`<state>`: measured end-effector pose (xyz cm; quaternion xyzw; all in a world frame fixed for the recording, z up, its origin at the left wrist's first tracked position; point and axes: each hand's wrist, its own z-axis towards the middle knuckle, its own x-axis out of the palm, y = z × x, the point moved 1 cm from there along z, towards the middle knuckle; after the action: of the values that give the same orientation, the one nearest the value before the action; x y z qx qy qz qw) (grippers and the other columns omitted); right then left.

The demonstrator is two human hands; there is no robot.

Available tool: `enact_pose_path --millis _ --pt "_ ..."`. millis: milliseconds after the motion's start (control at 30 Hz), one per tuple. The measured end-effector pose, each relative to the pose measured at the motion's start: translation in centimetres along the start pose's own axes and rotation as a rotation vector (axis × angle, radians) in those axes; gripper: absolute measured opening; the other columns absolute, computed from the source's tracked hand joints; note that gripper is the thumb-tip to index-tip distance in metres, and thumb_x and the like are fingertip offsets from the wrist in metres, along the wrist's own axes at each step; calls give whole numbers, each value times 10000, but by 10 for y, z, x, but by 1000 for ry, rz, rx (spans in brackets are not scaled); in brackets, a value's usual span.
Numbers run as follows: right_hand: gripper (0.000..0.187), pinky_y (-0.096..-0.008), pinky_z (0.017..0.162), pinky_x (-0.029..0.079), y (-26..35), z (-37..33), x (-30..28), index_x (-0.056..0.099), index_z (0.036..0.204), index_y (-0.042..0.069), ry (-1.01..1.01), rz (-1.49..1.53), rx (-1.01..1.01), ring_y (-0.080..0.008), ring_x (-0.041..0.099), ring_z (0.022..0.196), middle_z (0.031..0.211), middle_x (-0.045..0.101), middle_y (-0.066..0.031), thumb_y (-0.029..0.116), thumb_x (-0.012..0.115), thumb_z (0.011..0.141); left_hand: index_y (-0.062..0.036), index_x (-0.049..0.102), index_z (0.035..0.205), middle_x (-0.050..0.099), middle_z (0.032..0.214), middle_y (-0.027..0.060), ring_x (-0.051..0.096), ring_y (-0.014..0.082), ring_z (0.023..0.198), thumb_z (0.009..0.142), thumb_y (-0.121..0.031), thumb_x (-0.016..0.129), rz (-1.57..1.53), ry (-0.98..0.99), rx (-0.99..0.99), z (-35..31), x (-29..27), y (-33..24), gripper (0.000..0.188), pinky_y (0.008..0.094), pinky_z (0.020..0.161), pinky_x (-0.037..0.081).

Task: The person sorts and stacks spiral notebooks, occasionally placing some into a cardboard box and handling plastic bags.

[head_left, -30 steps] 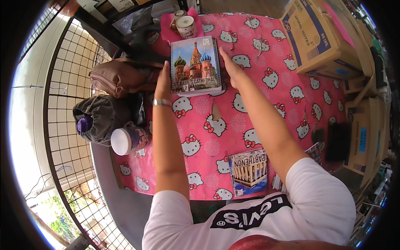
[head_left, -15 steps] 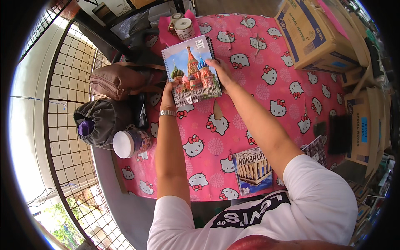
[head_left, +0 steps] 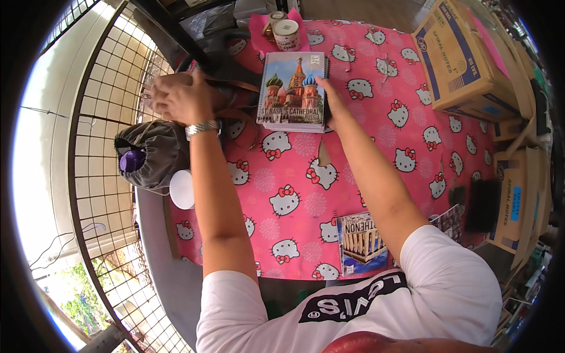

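A stack of spiral notebooks (head_left: 291, 94) with a domed cathedral on the cover lies toward the far side of the table. My right hand (head_left: 334, 106) grips the stack's right edge, thumb on the top cover. Away to the left, my left hand (head_left: 181, 100) is over a brown bag (head_left: 219, 101), its fingers apart and slightly blurred; whether they touch the bag I cannot tell. The hand covers most of the bag.
Just beyond the stack stand two mugs (head_left: 287, 36). A grey drawstring bag (head_left: 156, 150) and a white-lidded jar (head_left: 181, 189) sit at left. Another notebook (head_left: 362, 247) lies near the front edge. Cardboard boxes (head_left: 456, 56) line the right side, and a wire grille (head_left: 97, 194) the left.
My left hand has let go of the notebook stack and moved left to the brown bag. The stack sits straighter, with my right hand still on it. The whole view has shifted slightly.
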<state>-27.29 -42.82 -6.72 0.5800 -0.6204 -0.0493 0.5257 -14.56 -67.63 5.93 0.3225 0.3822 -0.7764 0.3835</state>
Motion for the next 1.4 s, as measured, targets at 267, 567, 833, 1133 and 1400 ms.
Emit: enact_pose_path --millis 267,567,833,1133,1400 --pt "629 -379 745 545 -31 1 35 544 1226 52 87 -27 33 -224 646 900 1069 616 -111 472 718 790 -60 649 1159 684 1057 210 657 379 974 831 -422 625 210 496 256 124 54 164 488 458 843 520" --pt "648 -389 777 547 -10 27 -6 529 1231 71 56 -12 -11 -239 650 902 1059 621 -100 493 723 779 53 589 1146 652 1090 194 653 304 970 958 -74 399 -1616 327 -370 108 -152 54 297 421 820 571" --pt "602 -383 842 516 -15 18 8 536 1223 96 124 -31 23 -231 617 967 1107 607 -90 502 686 805 144 545 1191 603 1140 244 606 305 1049 933 -70 472 -1394 -72 -158 -9 -420 149 344 433 934 494" --pt "371 -382 837 518 -13 13 15 630 1054 139 96 -9 72 -215 615 936 1057 633 -56 458 645 867 83 574 1120 639 951 87 627 157 799 962 -143 390 -920 -257 -824 -82 -413 148 332 257 716 520" --pt "569 -390 921 489 -29 6 35 574 1201 109 176 -41 125 -252 615 1025 1130 642 -117 530 664 828 9 624 1119 674 992 139 658 259 892 949 -150 503 -333 162 -694 -50 -148 399 263 366 710 552"
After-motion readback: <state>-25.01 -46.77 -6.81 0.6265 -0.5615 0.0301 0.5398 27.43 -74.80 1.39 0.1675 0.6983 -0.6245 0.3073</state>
